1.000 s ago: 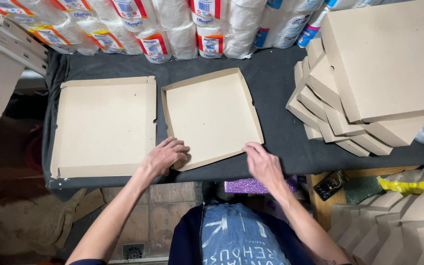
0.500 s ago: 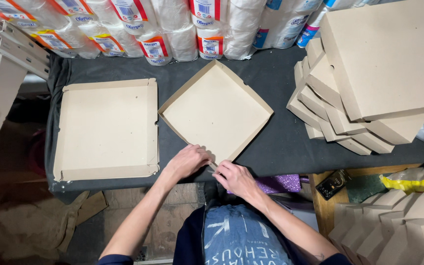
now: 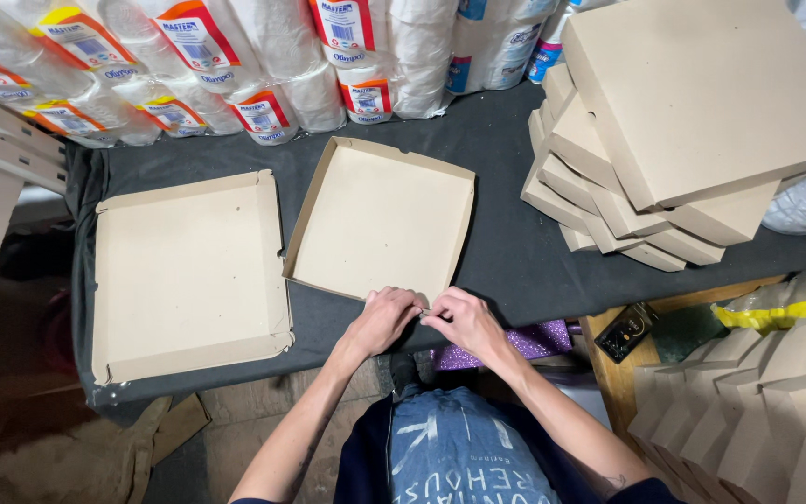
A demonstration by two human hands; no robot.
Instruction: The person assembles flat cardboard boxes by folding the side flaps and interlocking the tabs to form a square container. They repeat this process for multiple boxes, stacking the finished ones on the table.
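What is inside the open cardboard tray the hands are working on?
The cardboard tray shows only its bare floor. The left hand and right hand cover its near corner, so anything there is hidden.

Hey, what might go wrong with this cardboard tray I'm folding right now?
Both hands, left hand and right hand, pinch the near corner of the open tray, which sits close to the table edge; it may slip off. The tall box stack leans unevenly and might topple.
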